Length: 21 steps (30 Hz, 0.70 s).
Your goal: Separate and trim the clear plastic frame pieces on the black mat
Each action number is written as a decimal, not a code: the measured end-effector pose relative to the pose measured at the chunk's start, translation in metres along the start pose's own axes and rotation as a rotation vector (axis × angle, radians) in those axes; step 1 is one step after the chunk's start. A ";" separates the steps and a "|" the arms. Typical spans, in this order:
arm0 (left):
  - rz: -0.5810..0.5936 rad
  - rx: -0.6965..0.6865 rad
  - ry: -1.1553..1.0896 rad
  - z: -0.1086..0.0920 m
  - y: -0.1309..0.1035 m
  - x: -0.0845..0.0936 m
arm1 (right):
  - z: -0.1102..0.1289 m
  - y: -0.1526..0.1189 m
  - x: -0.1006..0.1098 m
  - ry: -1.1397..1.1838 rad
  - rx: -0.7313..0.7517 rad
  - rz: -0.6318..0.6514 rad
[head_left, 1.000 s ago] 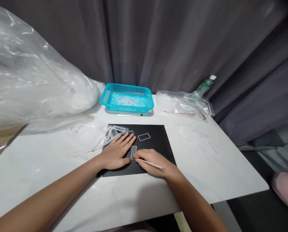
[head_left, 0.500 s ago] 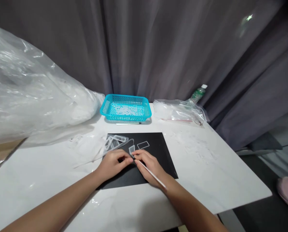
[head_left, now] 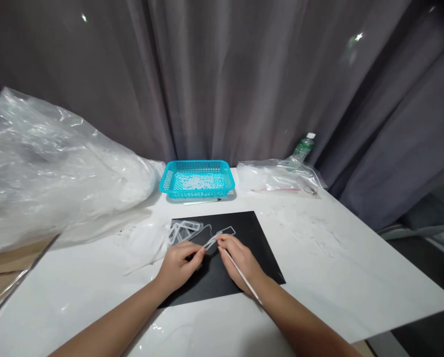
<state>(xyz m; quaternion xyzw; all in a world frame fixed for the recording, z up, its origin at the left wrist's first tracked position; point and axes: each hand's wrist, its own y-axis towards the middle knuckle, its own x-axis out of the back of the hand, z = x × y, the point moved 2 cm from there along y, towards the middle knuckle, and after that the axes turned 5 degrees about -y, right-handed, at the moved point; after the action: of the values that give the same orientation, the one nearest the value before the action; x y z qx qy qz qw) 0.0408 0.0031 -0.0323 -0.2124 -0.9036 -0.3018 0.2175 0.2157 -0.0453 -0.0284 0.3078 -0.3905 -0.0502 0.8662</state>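
My left hand point(head_left: 180, 267) is closed, pinching a thin, whitish rectangular frame point(head_left: 210, 241) between thumb and fingers above a black mat point(head_left: 222, 287). My right hand point(head_left: 240, 260) is closed around a slim white stick point(head_left: 244, 279), which slants back toward the wrist. Its fingertips meet the far end of the whitish frame; whether they grip it too is hard to make out. Just beyond these fingers, a thin white rectangular outline point(head_left: 232, 228) lies on the mat, partly covered. Several translucent white frames point(head_left: 186, 229) are heaped at the mat's back left corner.
Behind the mat stands a blue perforated basket point(head_left: 197, 194) with small white pieces inside. A large clear plastic bag point(head_left: 76, 173) bulges on the left. White scraps point(head_left: 314, 235) lie at right; a flat plastic bag point(head_left: 274, 178) and a green bottle point(head_left: 304, 147) are behind them.
My hands have moved slightly apart, and the whitish frame between them now lies slanted toward the right fingertips. The view has shifted, so the table sits lower.
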 end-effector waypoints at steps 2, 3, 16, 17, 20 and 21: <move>-0.034 0.031 0.020 0.001 0.000 0.002 | -0.017 0.004 0.006 -0.066 -0.068 -0.082; -0.054 0.050 0.026 0.002 0.000 0.004 | -0.029 0.006 0.013 -0.104 -0.112 -0.132; -0.249 0.563 -1.086 0.008 0.004 -0.003 | -0.101 -0.003 0.097 -0.605 -0.513 -0.301; -0.236 0.652 -1.219 0.005 0.004 -0.006 | -0.097 0.000 0.087 -0.556 -0.468 -0.262; -0.164 0.889 -1.428 -0.004 0.002 -0.012 | -0.081 0.008 0.053 -0.385 -0.327 -0.091; -0.128 0.938 -1.450 -0.006 0.002 -0.013 | -0.075 0.010 0.042 -0.344 -0.295 -0.025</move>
<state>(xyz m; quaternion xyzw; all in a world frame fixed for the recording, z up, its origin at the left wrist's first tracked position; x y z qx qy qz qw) 0.0540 -0.0027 -0.0341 -0.1896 -0.8607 0.3007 -0.3644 0.2964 -0.0144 -0.0335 0.1698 -0.5170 -0.1694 0.8217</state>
